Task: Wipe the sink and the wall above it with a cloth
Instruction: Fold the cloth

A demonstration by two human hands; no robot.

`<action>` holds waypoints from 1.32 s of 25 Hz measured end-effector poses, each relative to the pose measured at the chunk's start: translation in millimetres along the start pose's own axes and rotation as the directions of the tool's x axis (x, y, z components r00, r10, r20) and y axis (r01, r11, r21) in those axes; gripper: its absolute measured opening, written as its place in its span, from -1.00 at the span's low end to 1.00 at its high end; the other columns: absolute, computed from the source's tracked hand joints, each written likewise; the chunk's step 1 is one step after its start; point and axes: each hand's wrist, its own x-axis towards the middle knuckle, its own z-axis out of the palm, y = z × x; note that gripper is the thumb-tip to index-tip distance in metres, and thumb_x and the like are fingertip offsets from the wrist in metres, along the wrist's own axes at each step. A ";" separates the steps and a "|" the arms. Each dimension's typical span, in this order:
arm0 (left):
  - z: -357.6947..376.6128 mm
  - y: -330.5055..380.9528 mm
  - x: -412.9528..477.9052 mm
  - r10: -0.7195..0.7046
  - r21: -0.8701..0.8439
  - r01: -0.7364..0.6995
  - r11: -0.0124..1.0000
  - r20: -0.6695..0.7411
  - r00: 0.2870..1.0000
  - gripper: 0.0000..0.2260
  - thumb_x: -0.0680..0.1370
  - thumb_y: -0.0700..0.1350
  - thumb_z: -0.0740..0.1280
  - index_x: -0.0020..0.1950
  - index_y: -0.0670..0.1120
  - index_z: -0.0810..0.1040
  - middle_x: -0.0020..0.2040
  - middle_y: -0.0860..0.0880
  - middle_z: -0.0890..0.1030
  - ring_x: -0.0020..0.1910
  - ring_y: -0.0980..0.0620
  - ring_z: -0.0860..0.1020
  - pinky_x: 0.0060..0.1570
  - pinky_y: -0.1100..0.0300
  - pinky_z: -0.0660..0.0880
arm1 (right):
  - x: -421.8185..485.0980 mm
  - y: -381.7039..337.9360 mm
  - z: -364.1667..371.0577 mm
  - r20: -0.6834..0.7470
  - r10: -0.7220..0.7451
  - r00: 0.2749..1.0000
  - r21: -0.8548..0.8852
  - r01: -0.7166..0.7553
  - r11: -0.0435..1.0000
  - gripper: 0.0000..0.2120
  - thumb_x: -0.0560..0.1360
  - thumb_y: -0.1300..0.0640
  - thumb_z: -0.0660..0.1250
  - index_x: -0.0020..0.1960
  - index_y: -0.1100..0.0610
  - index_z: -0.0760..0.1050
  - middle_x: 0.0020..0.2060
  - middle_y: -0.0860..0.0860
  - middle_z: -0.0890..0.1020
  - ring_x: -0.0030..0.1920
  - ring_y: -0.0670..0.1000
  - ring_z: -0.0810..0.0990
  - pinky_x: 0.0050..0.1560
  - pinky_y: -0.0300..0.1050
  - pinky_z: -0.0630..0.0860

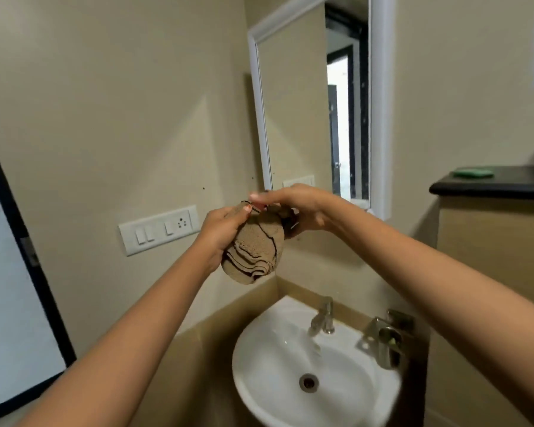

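The fingers (211,241) of the left hand (219,232) are curling round the bunched brown cloth (256,251), thumb pressing on top, while the right hand (293,204) is reaching over and pinching its upper edge. The cloth is hanging in the air, well above the sink (259,349) and in front of the wall (336,266), touching neither. Its lower folds are sagging loose, so a weak pinch while rearranging it is likely to drop it into the basin. A wide sweep leftward is risking a damp cloth on the switch panel (158,229), and a low one is risking a knock against the tap (322,315).
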 end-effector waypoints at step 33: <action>-0.1 53.0 106.1 -0.218 -0.918 0.221 0.329 0.154 0.964 -0.63 0.60 -0.13 -0.07 -0.11 -0.11 0.51 -0.20 -0.10 0.57 -0.24 -0.01 0.49 -0.24 0.19 0.46 | 32.2 -71.8 -13.5 -0.396 0.039 0.917 0.020 -0.034 0.999 -0.21 0.39 -0.39 0.23 0.33 0.20 0.36 0.27 0.16 0.46 0.22 0.21 0.48 0.17 0.23 0.47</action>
